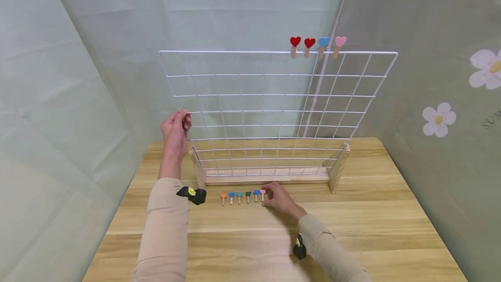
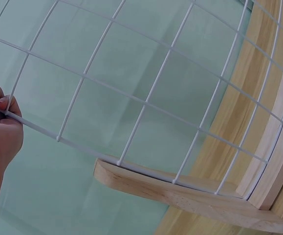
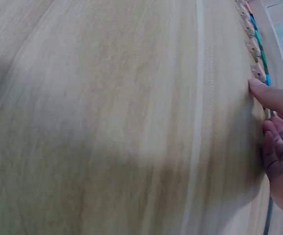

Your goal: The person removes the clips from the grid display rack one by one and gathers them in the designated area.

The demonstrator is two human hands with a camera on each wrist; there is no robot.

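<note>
Beige sleeves fill the near edge of the head view, each wrist carrying a small black camera, and both reach forward over the light wooden tabletop (image 1: 352,221). On it, just in front of the grid's base, lies a short row of small wooden clothes pegs with coloured heart tops (image 1: 239,196): orange, blue, teal, dark green, blue and pink from left to right. Beside the pink heart peg (image 1: 262,193) at the row's right end rests the right hand (image 1: 281,200), its fingertips touching that peg and the tabletop; the fingers lie loosely bent and whether they pinch the peg cannot be told. In the right wrist view one fingertip (image 3: 263,91) presses the wood at the end of the peg row. Further back stands the white wire grid panel (image 1: 274,108), upright in a wooden base with two side feet (image 1: 270,179). Its left edge is pinched by the left hand (image 1: 175,132), fingers curled on the wire about halfway up. Four more heart pegs, two red, one blue, one pink (image 1: 317,46), sit clipped to the grid's top rail toward the right.
</note>
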